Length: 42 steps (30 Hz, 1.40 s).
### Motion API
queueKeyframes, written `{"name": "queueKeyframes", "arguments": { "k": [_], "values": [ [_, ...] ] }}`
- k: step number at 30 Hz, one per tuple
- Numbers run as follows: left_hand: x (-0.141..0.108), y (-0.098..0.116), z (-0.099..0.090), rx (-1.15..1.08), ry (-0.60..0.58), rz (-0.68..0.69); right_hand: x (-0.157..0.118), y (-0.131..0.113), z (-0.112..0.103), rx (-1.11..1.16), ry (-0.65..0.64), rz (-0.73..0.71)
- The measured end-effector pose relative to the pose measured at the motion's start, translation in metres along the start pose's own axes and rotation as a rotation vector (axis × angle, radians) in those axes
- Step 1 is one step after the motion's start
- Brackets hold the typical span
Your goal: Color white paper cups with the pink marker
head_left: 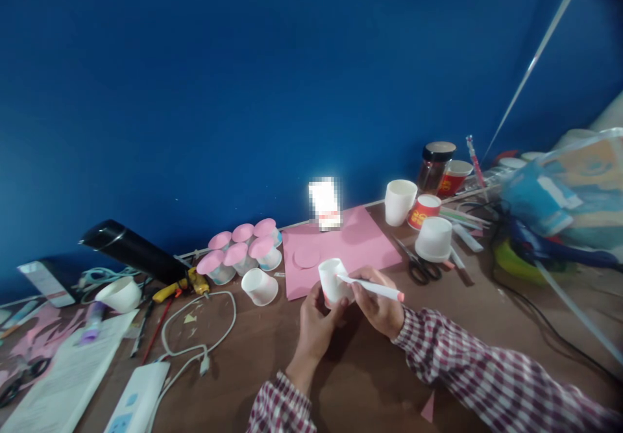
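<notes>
My left hand (318, 319) is wrapped round a white paper cup (332, 276), holding it tilted above the brown table. In my right hand (374, 303) is a white marker (374, 288) with a pinkish-red end; its tip is at the cup's side, though I cannot tell whether it touches. Behind the cup lies a sheet of pink paper (350, 238) with a pink paper circle (307, 257) on it. To the left stand several small cups topped with pink discs (237, 253), and a plain white cup (259, 286) is nearest to my left hand.
Black scissors (424, 269), white cups (400, 202) and a red cup (424, 212) stand right of the paper. A blue glue gun (549, 248) is farther right. At left are a black bottle (131, 251), a white cable (233, 319), a power strip (139, 397) and printed sheets (73, 374).
</notes>
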<state>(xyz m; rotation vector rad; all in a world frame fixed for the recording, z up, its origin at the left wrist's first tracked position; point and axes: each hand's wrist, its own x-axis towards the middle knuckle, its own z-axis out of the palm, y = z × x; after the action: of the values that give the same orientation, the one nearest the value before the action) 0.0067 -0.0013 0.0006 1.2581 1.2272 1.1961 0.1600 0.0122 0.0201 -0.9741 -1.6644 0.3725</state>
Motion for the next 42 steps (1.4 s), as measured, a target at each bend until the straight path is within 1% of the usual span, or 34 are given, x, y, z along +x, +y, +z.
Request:
{"name": "queueKeyframes", "arguments": {
  "k": [6, 12, 21, 26, 34, 38, 42],
  "values": [
    [0.0, -0.002, -0.001, 0.03, -0.003, -0.006, 0.002, -0.001, -0.001, -0.023, 0.008, -0.009],
    [0.001, -0.002, -0.002, 0.028, -0.001, 0.016, 0.001, 0.001, -0.001, -0.024, 0.013, -0.019],
    [0.0, 0.002, -0.001, -0.022, 0.042, -0.05, 0.0, 0.002, 0.0, -0.031, 0.0, -0.028],
    [0.0, 0.002, -0.001, 0.016, 0.013, -0.044, -0.001, 0.003, 0.002, -0.031, -0.016, -0.021],
    [0.001, 0.002, 0.0, -0.01, 0.01, -0.033, -0.006, 0.005, 0.003, 0.012, -0.036, 0.013],
    [0.002, -0.003, -0.002, -0.059, 0.02, -0.011, -0.008, 0.008, 0.004, 0.079, 0.026, 0.085],
    [0.003, -0.009, -0.005, -0.186, 0.024, -0.051, -0.005, 0.012, 0.005, 0.121, 0.059, 0.114]
  ]
}}
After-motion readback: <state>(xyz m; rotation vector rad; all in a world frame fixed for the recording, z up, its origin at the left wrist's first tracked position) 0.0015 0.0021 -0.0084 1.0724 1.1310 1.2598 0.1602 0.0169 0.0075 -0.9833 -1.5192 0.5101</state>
